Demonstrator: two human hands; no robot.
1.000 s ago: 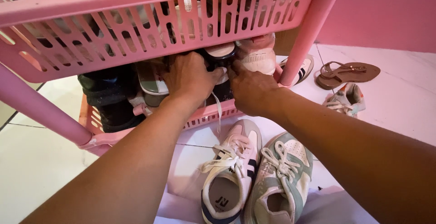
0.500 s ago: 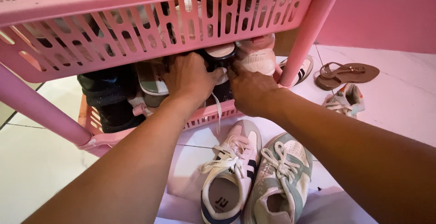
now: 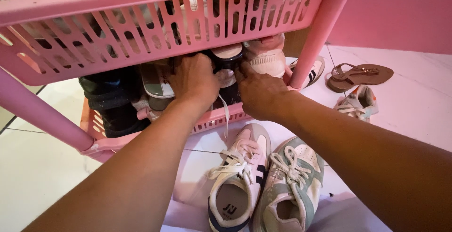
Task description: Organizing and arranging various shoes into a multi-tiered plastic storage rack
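While both arms reach under the upper tier of the pink rack (image 3: 155,20), the left hand (image 3: 194,79) curls closed over a dark shoe (image 3: 227,65) on the rack's lower shelf, and the right hand (image 3: 258,91) presses against the same shoe from the other side, fingers bent around it. The shoe sits in the lower tier, just behind the rack's front rail, wedged between a grey-soled shoe (image 3: 157,87) and a pale ribbed-toe sneaker (image 3: 264,58).

Handling it well probably means keeping the knuckles low, clear of the slatted tier overhead, and minding the white lace (image 3: 225,112) that dangles over the rail, since it could snag in the slots.

The rack is glossy moulded plastic with narrow slots and round tubular posts. Black footwear (image 3: 110,100) fills its left end. On the smooth white tiled floor in front of the rack lie a white sneaker with a navy stripe (image 3: 238,178) and a sage-green and white sneaker (image 3: 289,185), both flat-laced; right of the rack rest a thin bronze sandal (image 3: 360,76) and another pale sneaker (image 3: 359,104).
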